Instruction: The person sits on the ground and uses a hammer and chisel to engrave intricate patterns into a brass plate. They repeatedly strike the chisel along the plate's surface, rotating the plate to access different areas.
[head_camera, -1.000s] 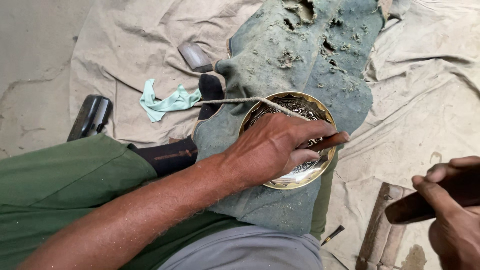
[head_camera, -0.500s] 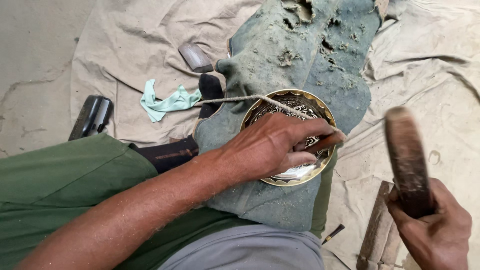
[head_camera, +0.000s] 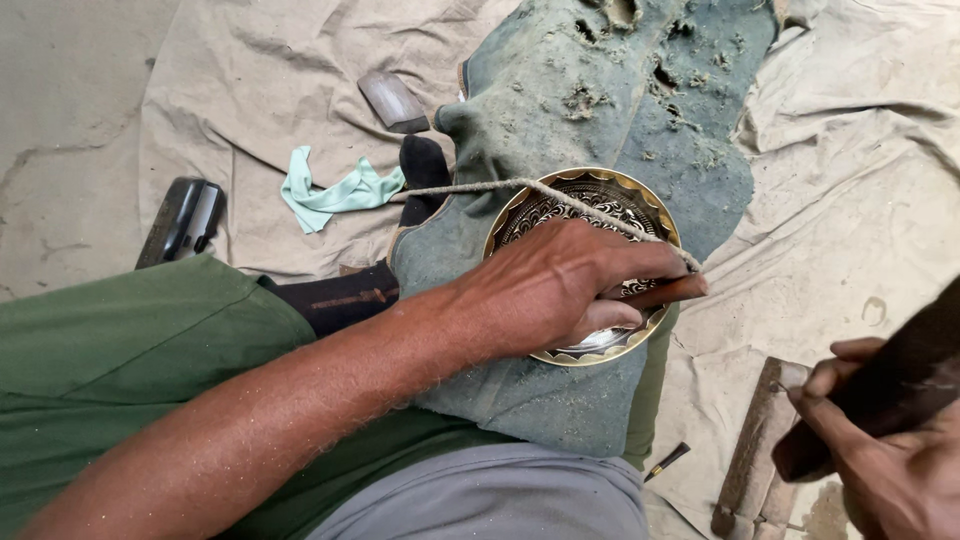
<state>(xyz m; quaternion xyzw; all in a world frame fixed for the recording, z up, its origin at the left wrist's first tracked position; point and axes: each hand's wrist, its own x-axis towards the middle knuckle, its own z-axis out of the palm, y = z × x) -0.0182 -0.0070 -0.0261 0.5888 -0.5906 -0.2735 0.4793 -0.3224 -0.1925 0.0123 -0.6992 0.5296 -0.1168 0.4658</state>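
Note:
A round brass plate (head_camera: 640, 195) with dark engraved patterns lies on a worn blue-green cloth (head_camera: 620, 90). My left hand (head_camera: 560, 285) rests on the plate and grips a thin brown chisel (head_camera: 670, 292) whose end points to the right over the rim. A taut cord (head_camera: 470, 187) runs across the plate from the left. My right hand (head_camera: 890, 465) is at the lower right, off the plate, closed around a dark wooden mallet (head_camera: 900, 375) that slants up toward the right edge.
A beige canvas sheet (head_camera: 250, 90) covers the ground. On it lie a grey block (head_camera: 392, 101), a crumpled light-green rag (head_camera: 335, 192), a black object (head_camera: 185, 220) at the left, a wooden bar (head_camera: 748, 450) and a small dark tool (head_camera: 668, 460) near my right hand.
The mallet stood raised upright half a second ago; it has now swung down and lies slanted at the lower right. My left hand and the chisel stay on the plate.

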